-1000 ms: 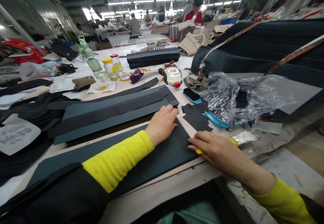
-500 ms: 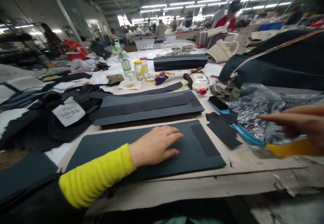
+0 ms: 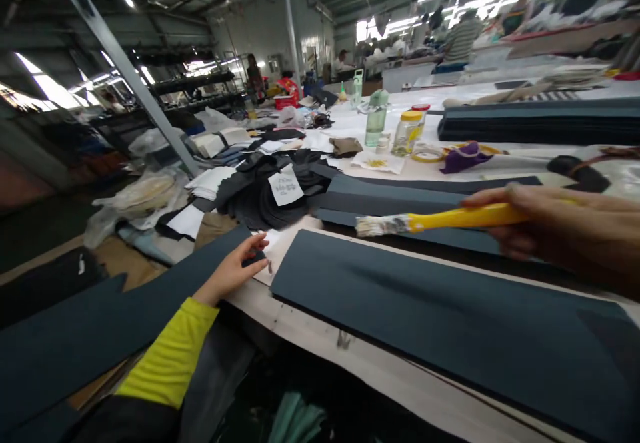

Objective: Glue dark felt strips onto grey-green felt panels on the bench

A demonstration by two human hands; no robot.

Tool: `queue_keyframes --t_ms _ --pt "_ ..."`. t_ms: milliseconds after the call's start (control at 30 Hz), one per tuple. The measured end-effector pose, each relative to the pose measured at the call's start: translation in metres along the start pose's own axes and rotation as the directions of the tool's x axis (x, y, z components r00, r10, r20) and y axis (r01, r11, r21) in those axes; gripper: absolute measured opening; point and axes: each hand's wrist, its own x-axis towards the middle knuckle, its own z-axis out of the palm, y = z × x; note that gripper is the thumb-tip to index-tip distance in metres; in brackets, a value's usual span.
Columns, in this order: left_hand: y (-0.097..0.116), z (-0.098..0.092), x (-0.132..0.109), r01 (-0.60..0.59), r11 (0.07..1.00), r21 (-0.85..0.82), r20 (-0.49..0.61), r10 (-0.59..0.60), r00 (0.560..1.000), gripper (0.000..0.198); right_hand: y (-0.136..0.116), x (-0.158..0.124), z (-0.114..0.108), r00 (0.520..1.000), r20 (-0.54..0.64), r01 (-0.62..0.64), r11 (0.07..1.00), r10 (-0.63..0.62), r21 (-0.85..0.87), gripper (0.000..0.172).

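Observation:
My right hand [image 3: 555, 229] is closed round the yellow handle of a brush [image 3: 440, 219], whose whitish bristles point left and hover above a long dark grey panel [image 3: 450, 316] lying along the table's front edge. Over at the left, my left hand [image 3: 233, 273] reaches to the end of another dark grey strip [image 3: 100, 323] that hangs off the table's left end; its fingers rest on the strip's corner, slightly spread. A yellow sleeve covers that arm.
More dark strips [image 3: 400, 199] lie stacked behind the panel. Further back stand a green spray bottle [image 3: 376, 117], a yellow-capped jar [image 3: 407, 133], tape rolls and a purple cloth [image 3: 463, 157]. A heap of black cut pieces with a paper tag [image 3: 285, 188] sits at left. Other people work at distant tables.
My view has swung left. My right hand has lifted the brush over the panel. My left hand has left the panel and reached to the strip at the table's left end.

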Motion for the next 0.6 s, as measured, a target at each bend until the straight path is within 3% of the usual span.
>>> queue_keyframes --t_ms 67,167,300,467,600 --pt "0.002 0.007 -0.002 -0.018 1.0 -0.023 0.016 0.018 1.0 0.061 -0.03 0.007 0.039 0.98 0.134 -0.174 0.958 0.147 0.227 0.044" --pt "0.011 0.015 -0.001 -0.042 0.999 0.006 0.051 0.041 0.998 0.062 -0.061 0.012 0.093 0.977 0.196 -0.135 0.957 0.085 0.257 0.027" --pt "0.017 0.019 0.0 -0.049 0.995 0.083 0.078 0.042 0.996 0.066 -0.072 0.021 0.14 0.969 0.249 -0.024 0.992 -0.008 0.124 0.016" --pt "0.016 0.019 0.001 -0.072 0.99 0.123 0.082 0.063 0.995 0.067 -0.068 0.03 0.17 0.949 0.309 0.043 0.996 -0.064 0.072 0.013" --pt "0.015 0.02 0.002 -0.074 0.987 0.143 0.083 0.062 0.995 0.067 -0.061 0.029 0.164 0.951 0.307 0.023 1.0 -0.028 0.02 0.013"
